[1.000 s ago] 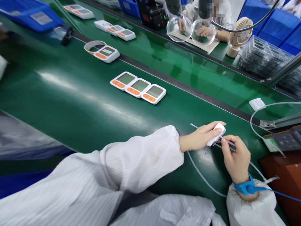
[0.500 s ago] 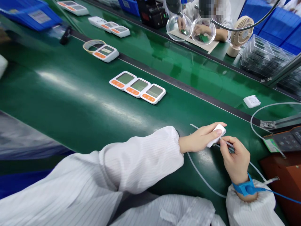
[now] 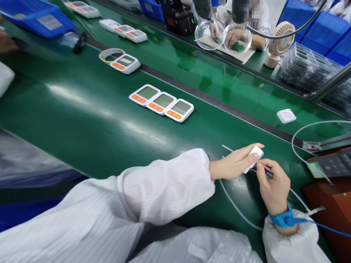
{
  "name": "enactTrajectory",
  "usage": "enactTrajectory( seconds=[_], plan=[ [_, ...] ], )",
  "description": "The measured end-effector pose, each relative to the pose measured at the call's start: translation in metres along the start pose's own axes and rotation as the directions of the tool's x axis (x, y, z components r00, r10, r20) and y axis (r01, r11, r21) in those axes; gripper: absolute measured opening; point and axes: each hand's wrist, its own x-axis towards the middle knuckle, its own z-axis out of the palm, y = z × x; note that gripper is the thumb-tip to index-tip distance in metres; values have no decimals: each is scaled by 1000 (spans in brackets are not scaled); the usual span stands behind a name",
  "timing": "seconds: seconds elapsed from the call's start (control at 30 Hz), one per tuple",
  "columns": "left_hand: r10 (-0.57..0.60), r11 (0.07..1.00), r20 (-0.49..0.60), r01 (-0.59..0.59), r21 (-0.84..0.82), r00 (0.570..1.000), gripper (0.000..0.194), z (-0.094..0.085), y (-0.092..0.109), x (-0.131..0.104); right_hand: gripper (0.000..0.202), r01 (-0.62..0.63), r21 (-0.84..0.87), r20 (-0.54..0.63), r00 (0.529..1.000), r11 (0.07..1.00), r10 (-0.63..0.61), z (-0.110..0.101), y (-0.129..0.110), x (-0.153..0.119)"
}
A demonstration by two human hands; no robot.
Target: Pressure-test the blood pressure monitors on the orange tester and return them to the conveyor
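Observation:
My left hand [image 3: 236, 160] is closed round a small white plastic device [image 3: 255, 152], its thumb on top, so much of the casing is hidden. Close beside it, my right hand [image 3: 274, 184] pinches a thin white cable [image 3: 267, 168] between thumb and fingers, the tip at the device's near edge. I cannot make out whether the tip touches it. A blue wrist strap [image 3: 283, 219] circles my right wrist. Beyond my left forearm, three white digital timers [image 3: 179, 110] with grey screens and orange buttons lie in a touching row on the green bench [image 3: 109, 146].
On the far green strip lie white devices [image 3: 286, 115], with more to the left. A tape roll [image 3: 105, 54] touches another timer [image 3: 125, 64]. An orange-brown box [image 3: 333, 208] stands right. Across sit a co-worker's hands [image 3: 236, 38], a fan [image 3: 279, 42] and clear trays [image 3: 308, 67].
The white devices on the far strip have shifted left. Both my hands keep nearly the same pose around the device and cable. At the far left, another person's hand and sleeve have come further into view.

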Motion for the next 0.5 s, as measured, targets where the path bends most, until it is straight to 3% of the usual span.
enactTrajectory(
  seconds=[0.37,0.5],
  plan=[
    [48,998,-16,-47,40,999,50,3,-2,-1,9,89,-12,-4,996,996,-90,-3,-3,1],
    [-28,992,-49,22,-124,998,46,5,-3,0,5,147,-26,27,989,989,-147,-4,-1,5]
  ],
)
